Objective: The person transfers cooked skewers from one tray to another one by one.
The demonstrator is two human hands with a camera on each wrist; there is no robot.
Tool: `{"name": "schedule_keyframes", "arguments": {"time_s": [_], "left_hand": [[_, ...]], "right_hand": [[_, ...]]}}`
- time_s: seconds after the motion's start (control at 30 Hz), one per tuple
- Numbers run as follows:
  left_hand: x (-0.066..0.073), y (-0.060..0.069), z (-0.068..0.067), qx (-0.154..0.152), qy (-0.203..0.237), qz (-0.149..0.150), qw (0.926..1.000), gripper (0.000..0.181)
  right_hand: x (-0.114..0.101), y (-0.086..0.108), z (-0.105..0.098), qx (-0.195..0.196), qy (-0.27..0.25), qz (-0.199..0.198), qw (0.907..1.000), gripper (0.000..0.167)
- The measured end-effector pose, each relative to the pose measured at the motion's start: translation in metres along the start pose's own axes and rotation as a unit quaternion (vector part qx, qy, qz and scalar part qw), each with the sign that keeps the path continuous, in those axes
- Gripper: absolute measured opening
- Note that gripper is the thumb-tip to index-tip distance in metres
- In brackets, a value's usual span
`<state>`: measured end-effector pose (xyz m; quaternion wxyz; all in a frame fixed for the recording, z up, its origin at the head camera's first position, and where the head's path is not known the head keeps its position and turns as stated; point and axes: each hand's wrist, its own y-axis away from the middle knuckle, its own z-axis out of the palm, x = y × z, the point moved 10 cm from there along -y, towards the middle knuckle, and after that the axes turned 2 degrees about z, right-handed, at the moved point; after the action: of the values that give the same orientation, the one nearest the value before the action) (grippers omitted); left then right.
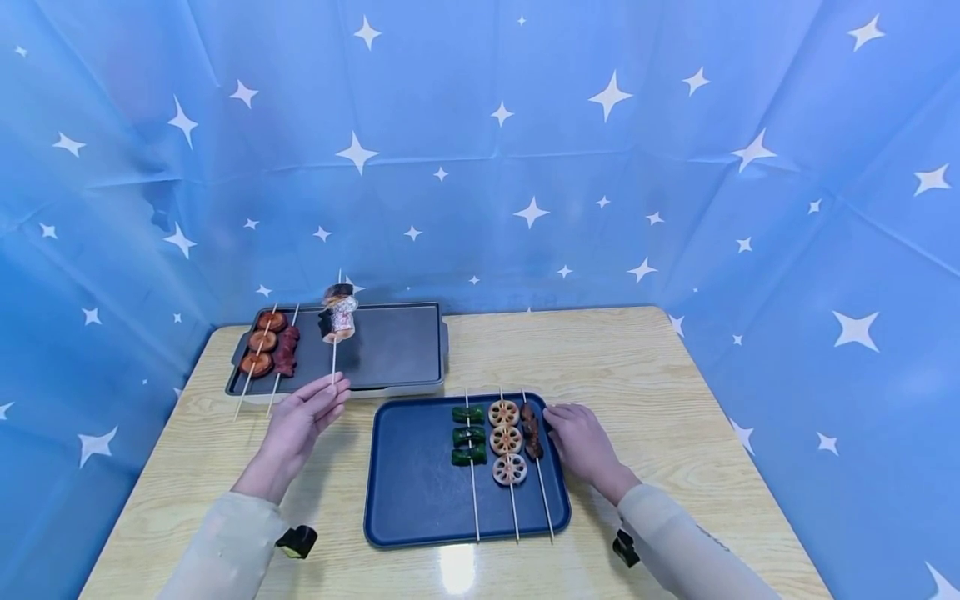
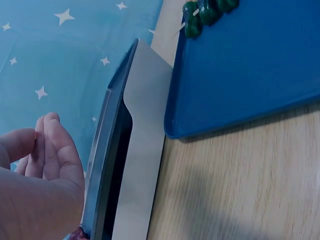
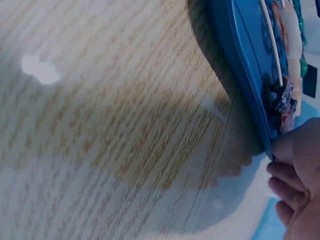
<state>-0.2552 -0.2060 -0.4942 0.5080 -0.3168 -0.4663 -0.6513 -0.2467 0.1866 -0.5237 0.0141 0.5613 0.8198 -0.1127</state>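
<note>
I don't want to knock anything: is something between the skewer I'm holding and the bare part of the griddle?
Nothing visible. The held skewer appears above the bare griddle; the red meat skewer lies off to its left.

No writing or number can be read; a small dark mark (image 1: 713, 538) on the right sleeve (image 1: 666, 527), right of the blue tray (image 1: 420, 479), is illegible.

Held skewer's pieces (image 1: 342, 321) black, speckled white. Tray (image 1: 420, 475) plain blue. Backdrop (image 1: 442, 92) blue, white-starred. Table (image 1: 667, 400) pale, wood-grained.
</note>
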Motion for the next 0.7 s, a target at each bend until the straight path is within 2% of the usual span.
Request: {"name": "schedule_keyframes", "arguments": {"time_s": [0.17, 0.33, 0.6, 0.7], "left_hand": [[0.001, 0.002, 0.01, -0.015, -0.005, 0.009, 0.9998, 0.045], [-0.001, 0.005, 0.019, -0.025, -0.037, 0.009, 0.999, 0.055], [-0.01, 0.011, 0.038, -0.044, -0.088, 0.01, 0.9951, 0.047], [-0.015, 0.015, 0.045, -0.057, -0.117, 0.004, 0.9915, 0.042]], "right_hand": [[0.001, 0.0, 0.001, 0.001, 0.001, -0.001, 1.0, 0.035], [0.0, 0.0, -0.001, 0.0, 0.002, 0.0, 1.0, 0.035], [0.001, -0.001, 0.0, -0.007, 0.002, 0.005, 1.0, 0.035], [0.0, -0.001, -0.001, -0.006, 0.002, 0.003, 1.0, 0.035]]}}
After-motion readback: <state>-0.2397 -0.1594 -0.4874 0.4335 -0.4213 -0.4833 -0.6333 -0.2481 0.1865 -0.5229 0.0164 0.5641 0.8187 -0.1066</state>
